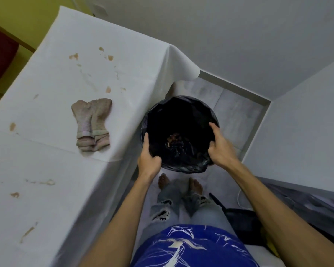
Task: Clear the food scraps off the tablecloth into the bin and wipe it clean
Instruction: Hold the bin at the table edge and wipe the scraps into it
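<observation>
Left hand (149,158): gripping the near-left rim of the bin, thumb lying along the inside of the liner, fingers curled round the outside and closed on the rim.
Right hand (221,149): gripping the right side of the rim, thumb hooked over the edge, fingers (213,146) wrapped on the black liner and clamped there.
Bin (193,166): round, lined with a black plastic bag, held between both hands just off the corner of the table, above the floor and in front of the person's bare feet (163,181). I cannot tell whether its base touches the floor.
Food scraps (173,140): a small brownish heap lying at the bottom of the bag.
Tablecloth (46,151): white, draped over the table with its corner hanging down beside the bin; creased in straight fold lines.
Stains (73,56): brown smears and blotches scattered over the cloth, a cluster at the far end, a few along the left edge and more near the front.
Rag (92,125): a crumpled, dingy pinkish cloth lying flat on the tablecloth, near the edge that faces the bin, touched by neither hand.
Person: standing at the table's side in torn pale jeans (162,212) and a blue patterned top (191,245), both forearms stretched forward to the bin.
Chair (0,54): a dark red seat with a wooden frame at the far left, beyond the table.
Floor (235,105): pale tiles, meeting grey walls in a corner behind the bin.
</observation>
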`<action>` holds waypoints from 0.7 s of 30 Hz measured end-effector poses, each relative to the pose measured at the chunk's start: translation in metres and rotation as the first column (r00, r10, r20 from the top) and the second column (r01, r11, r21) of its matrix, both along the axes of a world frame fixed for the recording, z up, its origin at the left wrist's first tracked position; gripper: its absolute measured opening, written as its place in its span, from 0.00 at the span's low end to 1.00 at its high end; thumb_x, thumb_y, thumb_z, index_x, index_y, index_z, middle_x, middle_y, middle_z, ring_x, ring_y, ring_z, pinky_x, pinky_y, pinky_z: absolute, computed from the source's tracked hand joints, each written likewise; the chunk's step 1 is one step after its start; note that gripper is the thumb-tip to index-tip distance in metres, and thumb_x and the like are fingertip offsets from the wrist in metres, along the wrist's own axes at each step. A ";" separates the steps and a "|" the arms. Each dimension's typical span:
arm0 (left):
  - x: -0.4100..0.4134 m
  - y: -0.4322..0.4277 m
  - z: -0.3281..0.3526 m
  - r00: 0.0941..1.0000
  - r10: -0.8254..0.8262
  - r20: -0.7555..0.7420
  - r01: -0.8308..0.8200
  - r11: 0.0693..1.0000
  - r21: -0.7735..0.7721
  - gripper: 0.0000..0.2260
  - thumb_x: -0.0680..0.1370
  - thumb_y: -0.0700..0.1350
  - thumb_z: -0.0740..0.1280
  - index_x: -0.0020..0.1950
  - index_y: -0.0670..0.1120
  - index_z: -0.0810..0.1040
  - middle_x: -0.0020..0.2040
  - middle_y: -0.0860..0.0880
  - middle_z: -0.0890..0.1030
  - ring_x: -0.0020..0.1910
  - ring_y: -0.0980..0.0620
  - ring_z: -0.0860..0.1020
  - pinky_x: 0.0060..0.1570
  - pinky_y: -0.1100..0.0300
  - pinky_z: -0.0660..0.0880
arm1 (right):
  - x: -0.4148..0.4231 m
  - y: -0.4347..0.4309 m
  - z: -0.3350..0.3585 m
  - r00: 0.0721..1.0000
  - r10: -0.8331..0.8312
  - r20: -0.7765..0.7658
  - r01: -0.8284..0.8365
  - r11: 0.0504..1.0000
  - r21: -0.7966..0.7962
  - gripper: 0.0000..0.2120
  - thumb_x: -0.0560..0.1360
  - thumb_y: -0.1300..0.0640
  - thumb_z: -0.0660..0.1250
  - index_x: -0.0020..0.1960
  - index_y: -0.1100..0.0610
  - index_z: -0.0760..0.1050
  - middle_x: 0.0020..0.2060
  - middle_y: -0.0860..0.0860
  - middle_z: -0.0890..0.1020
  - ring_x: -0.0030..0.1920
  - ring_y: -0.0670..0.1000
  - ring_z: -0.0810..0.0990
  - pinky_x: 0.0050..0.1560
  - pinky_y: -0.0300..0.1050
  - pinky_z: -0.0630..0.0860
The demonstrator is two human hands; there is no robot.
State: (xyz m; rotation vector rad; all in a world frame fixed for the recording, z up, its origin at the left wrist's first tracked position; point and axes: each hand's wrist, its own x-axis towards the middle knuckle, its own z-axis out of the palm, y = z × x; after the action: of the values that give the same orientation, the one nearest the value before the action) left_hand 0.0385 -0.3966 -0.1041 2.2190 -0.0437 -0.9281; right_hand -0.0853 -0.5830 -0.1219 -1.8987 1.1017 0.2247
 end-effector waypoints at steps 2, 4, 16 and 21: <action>0.007 -0.011 -0.008 1.000 -0.027 -0.007 0.027 1.000 0.001 0.39 0.77 0.31 0.59 0.82 0.57 0.49 0.60 0.57 0.71 0.34 0.66 0.67 0.30 0.79 0.67 | -0.004 -0.006 -0.012 0.999 -0.049 0.002 0.049 0.999 0.006 0.34 0.78 0.66 0.55 0.79 0.43 0.52 0.59 0.59 0.79 0.47 0.58 0.80 0.49 0.54 0.80; 0.012 -0.019 -0.022 0.999 -0.040 -0.031 0.040 0.999 0.004 0.39 0.77 0.32 0.60 0.81 0.58 0.49 0.71 0.54 0.71 0.40 0.64 0.72 0.30 0.79 0.70 | -0.007 -0.011 -0.026 0.997 -0.079 0.001 0.079 0.997 0.018 0.34 0.78 0.66 0.55 0.79 0.44 0.53 0.56 0.56 0.79 0.43 0.57 0.80 0.42 0.50 0.80; 0.037 -0.052 -0.177 0.988 -0.054 -0.143 0.071 0.991 0.116 0.39 0.75 0.33 0.64 0.80 0.61 0.55 0.71 0.48 0.75 0.62 0.48 0.78 0.67 0.60 0.73 | -0.004 -0.040 -0.186 0.991 -0.021 -0.134 0.015 0.999 -0.048 0.34 0.79 0.62 0.58 0.81 0.47 0.48 0.54 0.62 0.81 0.43 0.60 0.79 0.50 0.51 0.79; 0.046 -0.069 -0.271 0.986 -0.026 -0.166 0.053 0.986 0.160 0.38 0.77 0.34 0.65 0.80 0.61 0.55 0.72 0.46 0.73 0.68 0.46 0.74 0.73 0.56 0.67 | 0.009 -0.057 -0.278 0.980 0.050 -0.191 -0.061 0.997 -0.052 0.36 0.77 0.63 0.59 0.81 0.51 0.48 0.53 0.64 0.81 0.47 0.65 0.79 0.48 0.51 0.75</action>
State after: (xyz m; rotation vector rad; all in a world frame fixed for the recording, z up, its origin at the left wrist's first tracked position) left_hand 0.0848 -0.4661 -0.3755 2.2903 0.0670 -1.1701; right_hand -0.0767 -0.6401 -0.3997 -1.9934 1.1928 0.4168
